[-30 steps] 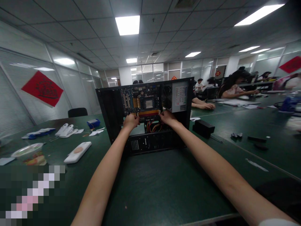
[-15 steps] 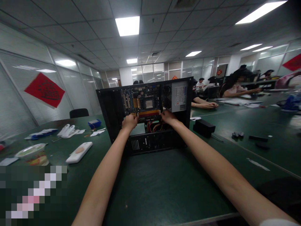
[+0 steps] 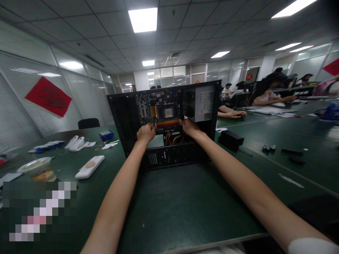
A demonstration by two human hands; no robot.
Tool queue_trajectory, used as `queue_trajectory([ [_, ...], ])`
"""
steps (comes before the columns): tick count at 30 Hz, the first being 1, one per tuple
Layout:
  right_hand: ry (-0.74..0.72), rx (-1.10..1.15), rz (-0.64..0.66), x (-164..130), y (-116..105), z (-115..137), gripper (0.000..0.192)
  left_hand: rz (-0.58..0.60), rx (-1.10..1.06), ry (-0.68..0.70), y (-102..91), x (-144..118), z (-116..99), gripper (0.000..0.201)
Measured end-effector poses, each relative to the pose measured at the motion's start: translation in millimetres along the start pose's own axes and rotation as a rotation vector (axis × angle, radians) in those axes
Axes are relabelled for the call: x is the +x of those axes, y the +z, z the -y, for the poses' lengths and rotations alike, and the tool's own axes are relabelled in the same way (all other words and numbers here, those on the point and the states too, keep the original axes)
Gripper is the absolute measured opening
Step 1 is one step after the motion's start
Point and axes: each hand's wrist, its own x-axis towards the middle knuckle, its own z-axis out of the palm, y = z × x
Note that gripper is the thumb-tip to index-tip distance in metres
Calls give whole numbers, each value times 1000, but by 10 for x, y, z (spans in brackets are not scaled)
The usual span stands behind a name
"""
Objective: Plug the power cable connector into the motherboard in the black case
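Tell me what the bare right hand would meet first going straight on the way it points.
The bare right hand would probably meet the right end of the long red-and-yellow plastic memory slots inside the open black metal computer case; whether it touches them is unclear.

A: Light?
B: Ceiling panels [image 3: 143,20], white, overexposed; reflections on left glass wall [image 3: 86,93].
A: Exposure?
B: Dim; deep shadow inside the computer case [image 3: 173,157].
A: Defects?
B: Wide-angle stretch towards edges; far right blurred; 1 large pixelated block [image 3: 42,211], lower left.
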Motion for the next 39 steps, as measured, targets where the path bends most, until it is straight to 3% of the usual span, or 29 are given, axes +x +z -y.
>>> queue_trajectory([
  [3, -6, -17, 19, 5, 4, 12, 42, -64, 27, 87, -31, -80, -70, 43],
  [6, -30, -49, 20, -35, -33, 78, 41, -124, 33, 282, -57, -275, -179, 45],
  [11, -109, -185, -39, -367, -197, 140, 34, -5, 161, 550, -43, -611, -249, 56],
  [15, -527, -485, -9, -745, -399, -104, 42, -4, 158, 728, -8, -668, -197, 51],
  [19, -683, -698, 114, -900, -548, -398, 51, 2, 128, 912, 35, -620, -155, 48],
  [23, -732, -747, 131, -881, -484, -391, 51, -38, 189, 896, 85, -471, -37, 52],
  [32, -639, -734, 108, -968, -316, 174, 54, -136, 113, 788, 237, 24, 367, 47],
  [35, -640, -676, 97, -1087, -191, 482, 52, -157, 78, 649, 310, 159, 564, 44],
  [39, -657, -616, 139, -1315, 34, 1022, 48, -265, -161, 278, 471, 320, 823, 47],
])
